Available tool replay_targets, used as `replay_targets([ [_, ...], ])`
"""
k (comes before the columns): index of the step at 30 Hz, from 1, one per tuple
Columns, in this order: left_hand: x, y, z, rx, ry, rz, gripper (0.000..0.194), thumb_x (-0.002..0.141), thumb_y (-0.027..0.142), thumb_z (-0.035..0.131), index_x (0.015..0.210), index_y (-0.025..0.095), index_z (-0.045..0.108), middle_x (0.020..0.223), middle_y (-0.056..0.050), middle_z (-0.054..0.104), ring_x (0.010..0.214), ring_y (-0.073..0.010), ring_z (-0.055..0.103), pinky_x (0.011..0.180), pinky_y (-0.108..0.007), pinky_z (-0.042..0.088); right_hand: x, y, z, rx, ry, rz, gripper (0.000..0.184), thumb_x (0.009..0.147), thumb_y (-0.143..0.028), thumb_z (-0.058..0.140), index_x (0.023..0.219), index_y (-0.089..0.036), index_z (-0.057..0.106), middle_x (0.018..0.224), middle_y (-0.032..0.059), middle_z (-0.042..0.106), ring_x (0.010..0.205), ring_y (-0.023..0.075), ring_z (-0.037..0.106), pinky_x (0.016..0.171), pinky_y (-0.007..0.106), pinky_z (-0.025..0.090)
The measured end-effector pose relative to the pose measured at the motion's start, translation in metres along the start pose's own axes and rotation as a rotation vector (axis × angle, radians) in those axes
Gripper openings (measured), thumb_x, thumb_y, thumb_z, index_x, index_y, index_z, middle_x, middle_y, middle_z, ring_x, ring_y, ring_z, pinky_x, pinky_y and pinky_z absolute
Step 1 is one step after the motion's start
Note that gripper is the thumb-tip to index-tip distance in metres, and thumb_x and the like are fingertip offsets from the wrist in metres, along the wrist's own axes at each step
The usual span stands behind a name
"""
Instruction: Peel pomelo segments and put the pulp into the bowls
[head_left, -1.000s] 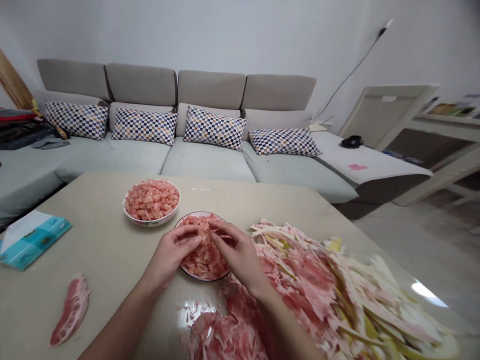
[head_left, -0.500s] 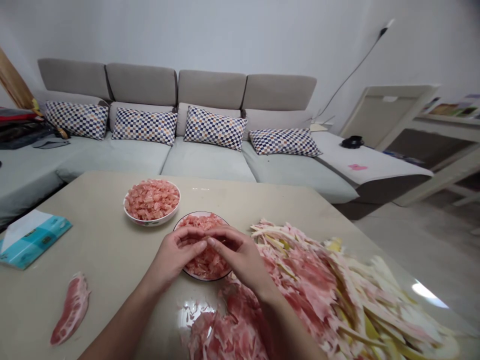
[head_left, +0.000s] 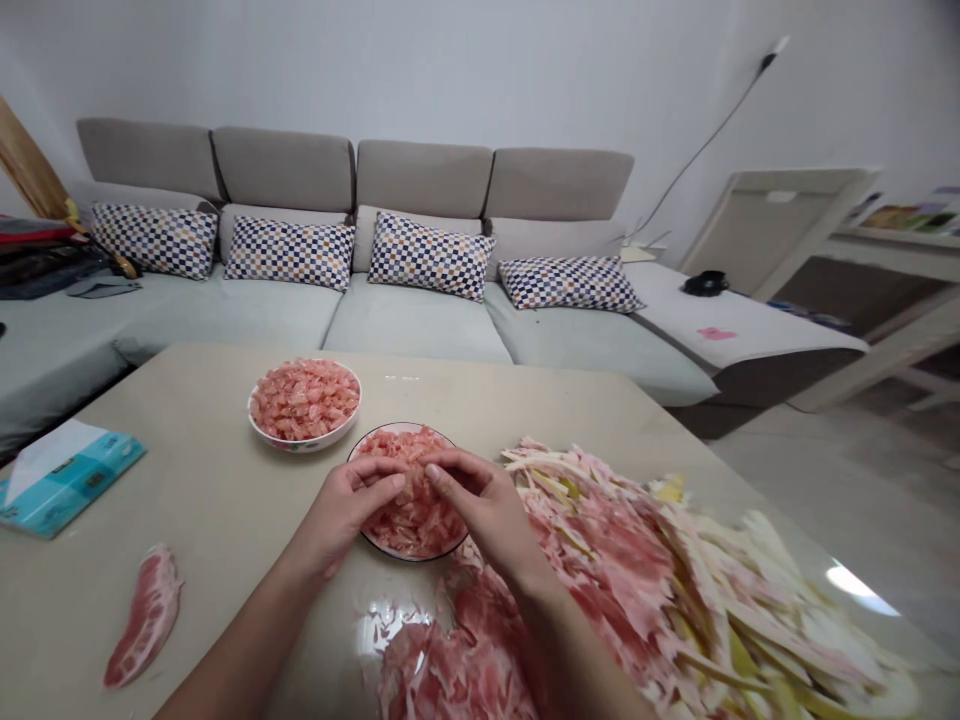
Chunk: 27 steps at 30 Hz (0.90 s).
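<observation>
Over a dark-rimmed bowl (head_left: pixel 375 548) of loose pink pomelo pulp (head_left: pixel 420 525), my two hands meet with their fingertips close together. My left hand (head_left: pixel 346 505) is closed in a pinch, thumb against fingers, on a small piece of pomelo pulp that is mostly hidden. Also pinching at that piece is my right hand (head_left: pixel 484 505), its thumb turned toward the left one. Beside my right forearm lies a big heap of pomelo peel (head_left: pixel 750 600) and torn pink membranes (head_left: pixel 592 545). A whole pomelo segment (head_left: pixel 145 618) rests left of my left forearm.
Farther back on the table (head_left: pixel 217 500) stands a white bowl (head_left: pixel 305 444) heaped with pink pulp. A blue tissue pack (head_left: pixel 71 480) lies at the left edge. Beyond the table is a grey-green sofa (head_left: pixel 420 320) with checkered cushions (head_left: pixel 429 255).
My fingertips came together over the bowl half a second ago and are now slightly apart again, showing pulp between them. The bowls, segment and peel heap have stayed in place.
</observation>
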<state>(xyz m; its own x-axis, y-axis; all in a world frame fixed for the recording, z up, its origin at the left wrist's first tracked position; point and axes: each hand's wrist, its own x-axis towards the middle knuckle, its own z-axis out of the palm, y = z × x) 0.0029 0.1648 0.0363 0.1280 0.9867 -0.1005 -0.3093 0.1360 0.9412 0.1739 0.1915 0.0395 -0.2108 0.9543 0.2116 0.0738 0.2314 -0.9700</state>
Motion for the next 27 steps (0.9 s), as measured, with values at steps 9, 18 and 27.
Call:
replay_targets([
  [9,0.000,0.001,0.000,-0.116,0.008,-0.096,0.021,0.075,0.025,0.074,0.094,0.015,0.073,0.081,-0.002,0.064,0.075,-0.0104,0.059,0.071,-0.019,0.050,-0.002,-0.006,0.001,-0.206,0.031,-0.198,0.016,0.086,-0.023,0.061,0.095,-0.023,0.075,0.100,0.0068,0.072,0.096,0.0202,0.065,0.083,0.033,0.051],
  [18,0.000,0.001,0.001,-0.093,-0.011,-0.064,0.017,0.077,0.027,0.073,0.088,0.014,0.072,0.076,-0.001,0.060,0.071,-0.0102,0.056,0.068,-0.019,0.049,-0.001,0.002,0.001,-0.241,0.041,-0.212,0.015,0.083,-0.018,0.063,0.093,-0.022,0.074,0.097,0.0064,0.072,0.090,0.0203,0.067,0.080,0.033,0.053],
  [27,-0.001,0.000,0.000,0.014,-0.060,-0.073,0.016,0.079,0.030,0.070,0.084,0.015,0.071,0.073,0.000,0.058,0.069,-0.0104,0.052,0.065,-0.018,0.043,-0.004,-0.011,0.002,-0.219,-0.029,-0.162,0.012,0.084,-0.028,0.065,0.083,-0.021,0.074,0.086,0.0049,0.074,0.081,0.0192,0.067,0.077,0.031,0.051],
])
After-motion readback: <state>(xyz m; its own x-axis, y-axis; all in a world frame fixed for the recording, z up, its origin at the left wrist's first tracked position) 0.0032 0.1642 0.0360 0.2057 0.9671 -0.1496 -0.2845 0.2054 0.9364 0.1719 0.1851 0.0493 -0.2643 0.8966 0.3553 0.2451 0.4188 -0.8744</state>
